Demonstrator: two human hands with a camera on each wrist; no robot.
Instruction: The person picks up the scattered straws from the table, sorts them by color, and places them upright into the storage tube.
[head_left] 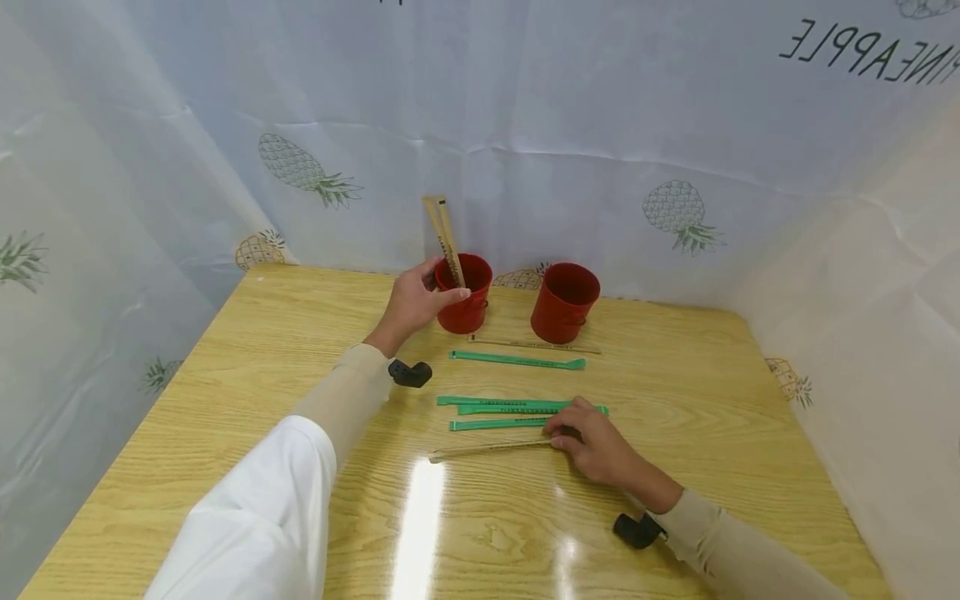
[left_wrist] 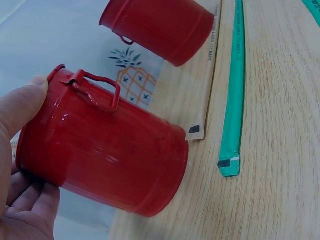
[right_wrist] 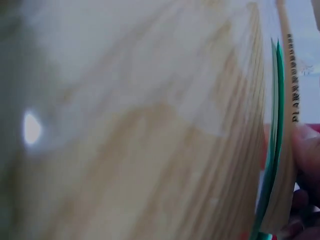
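My left hand [head_left: 416, 302] grips the rim of the left red bucket [head_left: 462, 317], thumb on the near side. In the left wrist view the bucket [left_wrist: 110, 150] fills the middle, its wire handle near my thumb. Brown paper-wrapped straws [head_left: 444, 233] stick up out of it, leaning left. Low at the right, my right hand [head_left: 596, 446] pinches the right end of another brown paper-wrapped straw [head_left: 487, 450]. Printed letters show on this straw [right_wrist: 286, 150] in the right wrist view. Just beyond it lie several green wrapped straws [head_left: 467, 402], partly covered by my fingers.
A second red bucket [head_left: 555, 315] stands to the right at the back of the wooden table [head_left: 675, 400]. Before the buckets lie a brown wrapped straw [head_left: 517, 342] and a green one [head_left: 517, 360]. A pineapple-print curtain [head_left: 480, 192] hangs behind.
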